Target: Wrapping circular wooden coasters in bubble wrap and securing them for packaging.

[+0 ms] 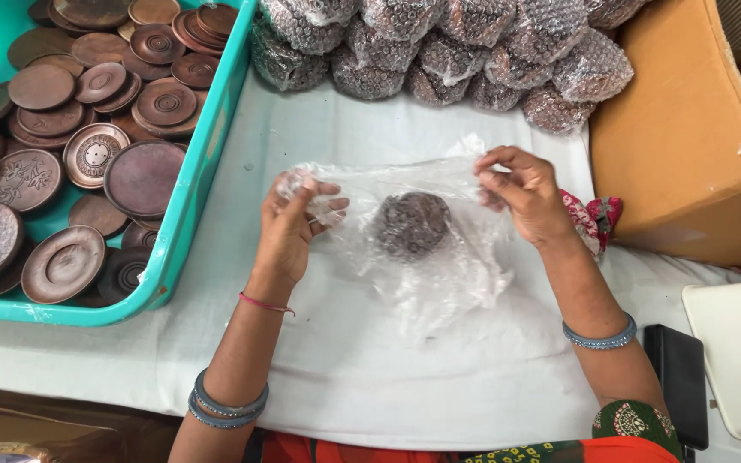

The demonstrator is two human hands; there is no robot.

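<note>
A clear sheet of bubble wrap (439,274) lies spread on the white cloth (370,377), with a dark round wooden piece (412,225) under or inside it at the middle. My left hand (293,227) pinches the sheet's upper left corner. My right hand (525,193) pinches its upper right edge. Both hands hold the wrap slightly lifted over the round piece.
A teal plastic tray (183,214) at left holds several brown wooden discs (143,176). Several bubble-wrapped bundles (439,51) are piled at the back. A cardboard box (688,137) stands at right, a black phone-like slab (679,381) and a white lid (739,356) at lower right.
</note>
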